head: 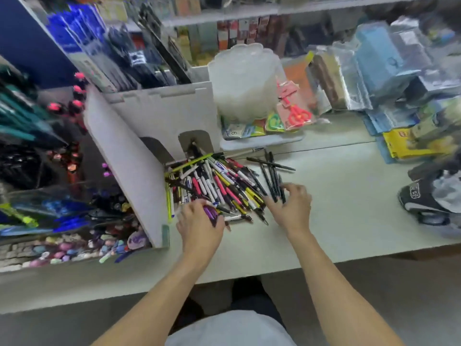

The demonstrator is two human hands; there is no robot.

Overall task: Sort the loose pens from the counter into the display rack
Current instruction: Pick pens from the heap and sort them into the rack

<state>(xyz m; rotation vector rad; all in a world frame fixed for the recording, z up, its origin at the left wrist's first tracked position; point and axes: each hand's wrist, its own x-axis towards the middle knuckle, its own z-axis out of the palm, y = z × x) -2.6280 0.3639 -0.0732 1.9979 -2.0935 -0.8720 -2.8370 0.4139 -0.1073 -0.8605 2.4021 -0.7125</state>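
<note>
A heap of loose pens (219,183) in many colours lies on the pale counter (336,216) beside the white side panel of the display rack (124,166). My left hand (199,223) rests at the heap's near edge, its fingers curled around a purple pen (212,213). My right hand (291,206) is at the heap's right side, fingers spread over several black pens (274,181) that lie apart from the heap. The rack's tiers to the left hold blue, teal and black pens (82,28).
A clear plastic tub (245,78) and packets with red scissors (296,113) stand behind the heap. Wrapped stationery packs (379,61) pile up at the back right. A dark bundle (424,196) sits at the right edge. Erasers (69,248) fill the rack's lowest tray.
</note>
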